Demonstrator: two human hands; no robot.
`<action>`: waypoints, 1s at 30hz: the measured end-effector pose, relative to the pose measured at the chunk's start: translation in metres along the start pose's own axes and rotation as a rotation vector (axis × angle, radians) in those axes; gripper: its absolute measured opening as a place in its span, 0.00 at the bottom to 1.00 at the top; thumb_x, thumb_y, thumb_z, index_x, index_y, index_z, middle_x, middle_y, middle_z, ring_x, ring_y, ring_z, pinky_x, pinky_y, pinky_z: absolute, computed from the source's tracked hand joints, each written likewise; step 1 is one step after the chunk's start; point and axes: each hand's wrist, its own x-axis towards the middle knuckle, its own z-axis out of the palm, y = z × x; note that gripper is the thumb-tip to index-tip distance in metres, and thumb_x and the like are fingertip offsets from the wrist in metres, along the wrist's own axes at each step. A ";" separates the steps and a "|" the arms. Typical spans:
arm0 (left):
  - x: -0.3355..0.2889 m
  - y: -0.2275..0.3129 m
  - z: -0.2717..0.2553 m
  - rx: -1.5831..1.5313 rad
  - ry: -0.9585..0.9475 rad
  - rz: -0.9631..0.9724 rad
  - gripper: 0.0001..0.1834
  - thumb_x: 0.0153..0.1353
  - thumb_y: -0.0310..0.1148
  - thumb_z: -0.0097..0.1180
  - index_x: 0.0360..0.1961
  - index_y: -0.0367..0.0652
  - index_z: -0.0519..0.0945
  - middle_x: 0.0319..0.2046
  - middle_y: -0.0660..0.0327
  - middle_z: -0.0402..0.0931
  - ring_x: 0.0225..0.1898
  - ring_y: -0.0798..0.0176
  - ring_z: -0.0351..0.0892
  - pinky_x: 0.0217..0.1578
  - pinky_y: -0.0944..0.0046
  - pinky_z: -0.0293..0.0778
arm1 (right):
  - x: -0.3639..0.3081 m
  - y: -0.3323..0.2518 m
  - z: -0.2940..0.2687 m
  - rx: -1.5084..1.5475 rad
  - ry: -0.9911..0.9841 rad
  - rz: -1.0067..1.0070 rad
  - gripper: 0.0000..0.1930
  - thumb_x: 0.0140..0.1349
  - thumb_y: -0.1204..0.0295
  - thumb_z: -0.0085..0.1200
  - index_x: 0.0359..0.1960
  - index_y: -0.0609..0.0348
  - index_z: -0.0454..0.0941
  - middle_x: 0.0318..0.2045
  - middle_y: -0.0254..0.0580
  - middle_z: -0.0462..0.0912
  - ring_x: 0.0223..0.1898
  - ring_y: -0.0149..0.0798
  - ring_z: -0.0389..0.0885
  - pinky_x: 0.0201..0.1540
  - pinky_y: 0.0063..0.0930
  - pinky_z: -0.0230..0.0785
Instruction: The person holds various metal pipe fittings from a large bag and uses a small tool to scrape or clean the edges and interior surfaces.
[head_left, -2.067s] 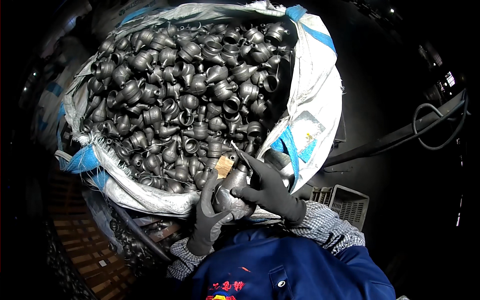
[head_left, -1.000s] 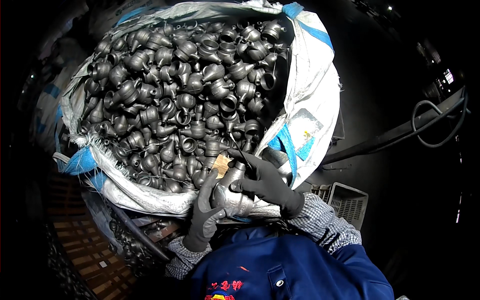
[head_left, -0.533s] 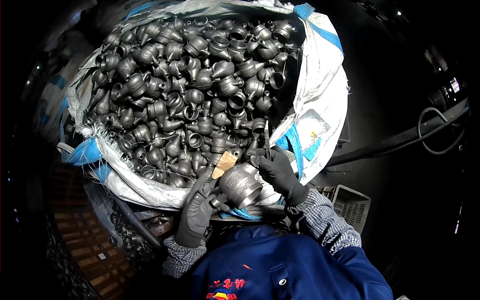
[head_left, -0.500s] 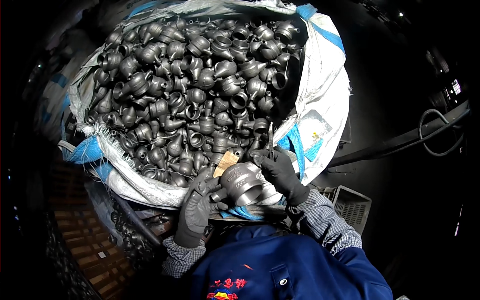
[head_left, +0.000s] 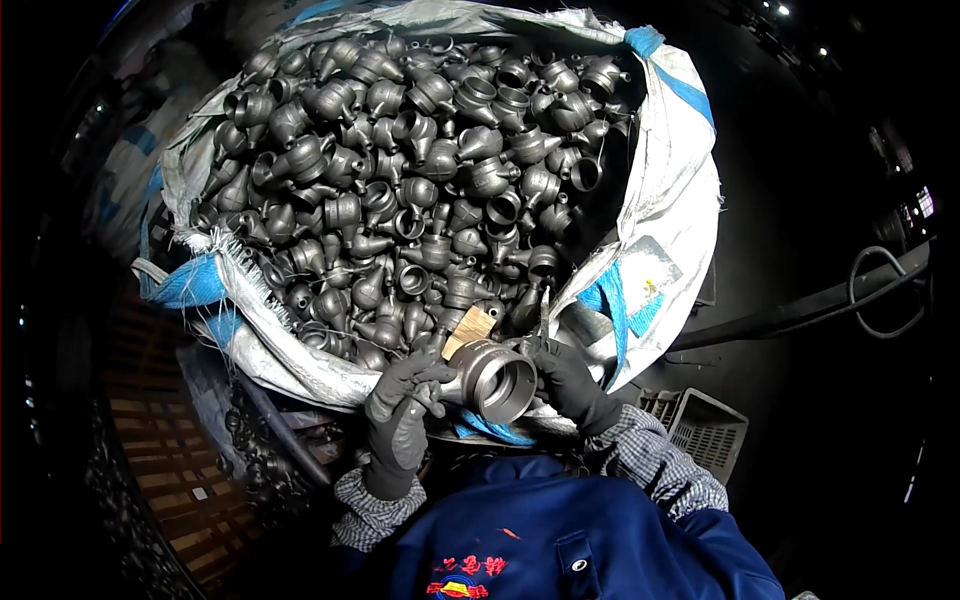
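Note:
Both my gloved hands hold one grey metal fitting point(head_left: 497, 377), a round part with a wide open mouth turned toward me. My left hand point(head_left: 400, 415) grips its left side and my right hand point(head_left: 568, 382) steadies its right rim. A small tan wooden piece point(head_left: 470, 328) shows just above the fitting, at the sack's near edge. In front of me stands a big white woven sack point(head_left: 665, 210) with blue trim, filled with several dark metal fittings point(head_left: 420, 170) of the same kind.
A white slotted plastic crate point(head_left: 700, 430) sits low at the right. A dark bar with a looped cable point(head_left: 870, 290) crosses the right side. More dark metal parts point(head_left: 255, 460) and a wooden pallet point(head_left: 170, 480) lie at the lower left. My blue jacket fills the bottom.
I have lifted the fitting clear of the pile and turned its open mouth toward me. My right hand moved from on top of it to its right rim.

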 end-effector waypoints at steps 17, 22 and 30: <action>0.014 -0.085 -0.005 -0.928 0.100 -0.527 0.35 0.66 0.57 0.47 0.65 0.43 0.64 0.63 0.47 0.65 0.62 0.40 0.66 0.56 0.30 0.66 | -0.002 -0.015 0.013 0.416 -0.213 0.139 0.14 0.67 0.68 0.52 0.52 0.58 0.77 0.24 0.26 0.72 0.17 0.19 0.60 0.19 0.14 0.54; 0.015 -0.067 0.019 -1.109 0.024 -0.722 0.43 0.63 0.68 0.36 0.66 0.45 0.62 0.65 0.46 0.62 0.61 0.32 0.64 0.58 0.25 0.60 | 0.002 -0.027 0.014 0.017 -0.107 0.070 0.18 0.66 0.64 0.55 0.55 0.57 0.77 0.28 0.24 0.75 0.22 0.17 0.65 0.25 0.12 0.56; 0.014 -0.067 0.001 -0.767 0.019 -0.461 0.40 0.61 0.44 0.58 0.69 0.39 0.56 0.62 0.45 0.65 0.62 0.49 0.68 0.62 0.47 0.68 | -0.005 -0.036 0.012 -0.373 -0.020 -0.159 0.19 0.67 0.70 0.53 0.58 0.64 0.73 0.49 0.42 0.80 0.49 0.30 0.77 0.51 0.22 0.69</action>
